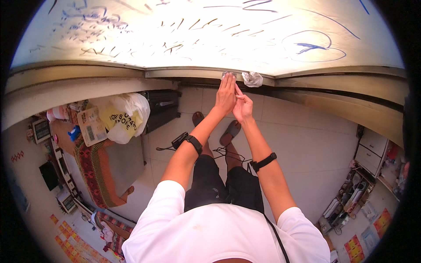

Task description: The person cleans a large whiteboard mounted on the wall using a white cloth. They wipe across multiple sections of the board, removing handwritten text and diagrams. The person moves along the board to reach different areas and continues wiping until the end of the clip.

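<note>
My left hand reaches forward with straight fingers. Its fingertips press on a small grey object at the metal ledge under a bright white panel. What the grey object is cannot be made out. My right hand is turned palm up, close against the left. One of its fingers points towards the ledge and others are curled; its fingertips are partly hidden behind the left hand. A crumpled white tissue or cloth rests on the ledge just right of the fingertips. Dark and blue pen strokes cover the panel.
Left of me stand a black suitcase and a table with a patterned cloth, a printed plastic bag and a cardboard piece. White drawers and a loaded shelf are at right. A black cord hangs by my legs.
</note>
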A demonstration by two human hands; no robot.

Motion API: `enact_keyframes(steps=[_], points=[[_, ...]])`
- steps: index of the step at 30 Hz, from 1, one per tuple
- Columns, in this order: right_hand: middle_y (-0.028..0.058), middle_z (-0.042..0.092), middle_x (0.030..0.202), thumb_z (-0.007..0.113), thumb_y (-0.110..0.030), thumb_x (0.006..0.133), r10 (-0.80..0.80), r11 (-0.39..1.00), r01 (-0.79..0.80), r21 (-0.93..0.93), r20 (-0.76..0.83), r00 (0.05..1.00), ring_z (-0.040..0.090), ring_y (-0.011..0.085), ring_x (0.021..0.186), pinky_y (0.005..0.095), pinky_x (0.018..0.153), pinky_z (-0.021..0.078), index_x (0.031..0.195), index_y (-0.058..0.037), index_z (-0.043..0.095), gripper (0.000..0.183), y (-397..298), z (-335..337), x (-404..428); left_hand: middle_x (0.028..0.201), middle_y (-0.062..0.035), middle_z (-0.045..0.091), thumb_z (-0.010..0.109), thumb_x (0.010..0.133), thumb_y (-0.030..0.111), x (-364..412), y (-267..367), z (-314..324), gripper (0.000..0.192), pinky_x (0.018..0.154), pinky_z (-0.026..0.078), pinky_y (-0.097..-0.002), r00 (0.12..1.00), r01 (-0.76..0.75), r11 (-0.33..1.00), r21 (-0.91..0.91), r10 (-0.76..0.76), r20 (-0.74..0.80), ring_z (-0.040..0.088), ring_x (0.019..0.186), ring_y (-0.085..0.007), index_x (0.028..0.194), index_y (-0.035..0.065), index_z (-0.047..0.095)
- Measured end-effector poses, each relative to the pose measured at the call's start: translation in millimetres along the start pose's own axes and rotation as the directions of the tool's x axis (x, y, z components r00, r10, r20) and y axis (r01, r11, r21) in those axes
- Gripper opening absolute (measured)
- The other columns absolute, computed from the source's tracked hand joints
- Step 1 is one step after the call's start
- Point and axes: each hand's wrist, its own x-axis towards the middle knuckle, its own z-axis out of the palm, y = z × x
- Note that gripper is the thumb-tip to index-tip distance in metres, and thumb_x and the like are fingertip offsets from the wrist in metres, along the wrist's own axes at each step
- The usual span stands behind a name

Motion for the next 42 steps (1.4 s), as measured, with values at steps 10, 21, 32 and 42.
enact_keyframes(steps=[10,21,32,42], points=[[0.003,0.034,0.165,0.049,-0.021,0.09,-0.022,1.0,0.022,0.011,0.018,1.0,0.032,0.0263,0.151,0.0481,0.125,0.0216,0.163,-0.009,0.029,0.077,15,9,-4,0.152,-0.0226,0.049,0.063,0.083,0.013,10,-27,-16,0.066,0.123,0.032,-0.0429,0.942,-0.281,0.948,0.148,0.243,0.231,0.042,0.146,-0.036,0.143,-0.0083,0.051],[-0.0004,0.039,0.161,0.053,-0.025,0.09,-0.073,0.993,0.083,0.088,-0.111,0.991,0.033,0.0291,0.147,0.0533,0.123,0.0205,0.158,-0.0107,0.039,0.072,42,14,2,0.159,-0.0101,0.045,0.075,0.075,0.019,29,-61,-32,0.079,0.12,0.039,-0.0331,0.809,-0.496,0.865,0.08,0.426,0.406,0.041,0.148,-0.0256,0.147,0.0001,0.051],[0.0118,0.048,0.154,0.053,-0.015,0.098,0.198,0.932,-0.213,-0.294,-0.079,0.977,0.054,0.0292,0.133,0.0476,0.113,0.044,0.158,-0.0071,0.038,0.062,27,20,-61,0.114,-0.0131,0.075,0.061,0.084,-0.005,-63,-31,-59,0.047,0.082,0.059,-0.0364,0.919,0.358,0.854,-0.379,-0.251,0.303,0.074,0.094,-0.0235,0.129,0.0062,0.07],[0.0109,0.069,0.116,0.07,-0.014,0.095,0.016,0.781,-0.204,-0.59,-0.308,0.951,0.07,0.018,0.094,0.032,0.082,0.0584,0.136,-0.0001,0.06,0.045,-9,17,-85,0.127,-0.0091,0.068,0.067,0.095,-0.003,-108,19,-76,0.049,0.098,0.057,-0.032,0.66,0.393,-0.413,-0.822,-0.495,0.565,0.068,0.112,-0.017,0.143,-0.0006,0.055]])
